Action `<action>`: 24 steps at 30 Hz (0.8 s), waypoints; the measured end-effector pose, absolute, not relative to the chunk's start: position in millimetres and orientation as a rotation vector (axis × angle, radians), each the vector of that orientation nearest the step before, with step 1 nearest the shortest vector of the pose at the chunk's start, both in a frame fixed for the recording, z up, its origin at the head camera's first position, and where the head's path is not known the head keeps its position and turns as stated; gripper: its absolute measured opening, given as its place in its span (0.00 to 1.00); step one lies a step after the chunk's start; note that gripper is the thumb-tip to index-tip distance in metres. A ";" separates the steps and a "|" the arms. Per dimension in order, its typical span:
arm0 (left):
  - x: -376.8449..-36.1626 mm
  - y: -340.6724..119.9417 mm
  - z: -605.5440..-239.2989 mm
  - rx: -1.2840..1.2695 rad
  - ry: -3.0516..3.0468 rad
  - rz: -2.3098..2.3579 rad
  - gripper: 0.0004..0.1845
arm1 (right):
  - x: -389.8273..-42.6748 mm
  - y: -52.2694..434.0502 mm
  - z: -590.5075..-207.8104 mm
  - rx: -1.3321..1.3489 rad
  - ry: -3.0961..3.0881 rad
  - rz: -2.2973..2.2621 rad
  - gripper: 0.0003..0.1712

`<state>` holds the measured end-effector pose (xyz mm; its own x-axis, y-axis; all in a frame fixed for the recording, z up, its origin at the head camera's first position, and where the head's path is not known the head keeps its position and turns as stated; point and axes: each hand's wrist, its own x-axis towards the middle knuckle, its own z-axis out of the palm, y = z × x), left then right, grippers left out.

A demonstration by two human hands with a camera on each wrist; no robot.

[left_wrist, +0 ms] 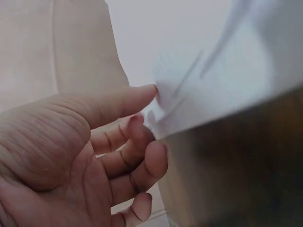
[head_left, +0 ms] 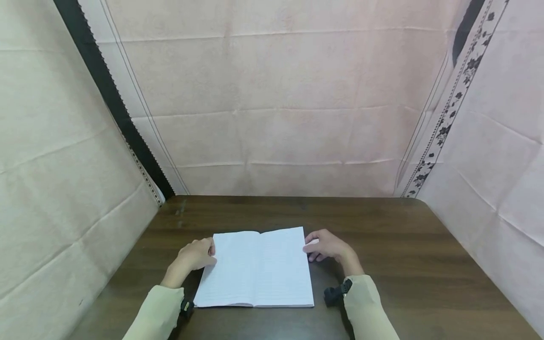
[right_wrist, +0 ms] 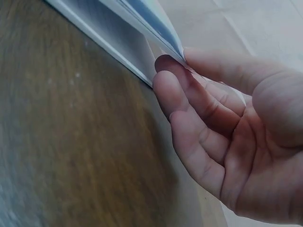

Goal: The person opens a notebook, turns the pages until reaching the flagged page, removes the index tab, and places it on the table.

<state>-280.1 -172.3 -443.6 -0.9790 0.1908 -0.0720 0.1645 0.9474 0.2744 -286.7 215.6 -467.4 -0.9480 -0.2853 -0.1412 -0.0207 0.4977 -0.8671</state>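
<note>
An open notebook with pale, faintly lined pages lies on the brown table, its fold running down the middle. My left hand is at its left edge; in the left wrist view the thumb and curled fingers pinch the page edge. At the right edge, my right hand pinches some lifted pages between thumb and fingers. The right wrist view shows those pages raised apart from the lower part of the notebook.
The wooden table extends around the notebook on all sides. Creased pale cloth hangs behind it, with more cloth at left and right. A dark wrist camera sits at the right sleeve.
</note>
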 end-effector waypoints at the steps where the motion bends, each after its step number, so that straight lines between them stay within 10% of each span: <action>1: -280.0 -170.0 -442.9 0.290 3.005 0.408 0.11 | -286.5 216.0 -466.9 -0.258 2.473 -1.432 0.19; 24: -282.1 -70.0 -430.2 0.674 2.803 0.632 0.14 | -287.7 217.9 -461.4 -0.307 2.414 -1.463 0.16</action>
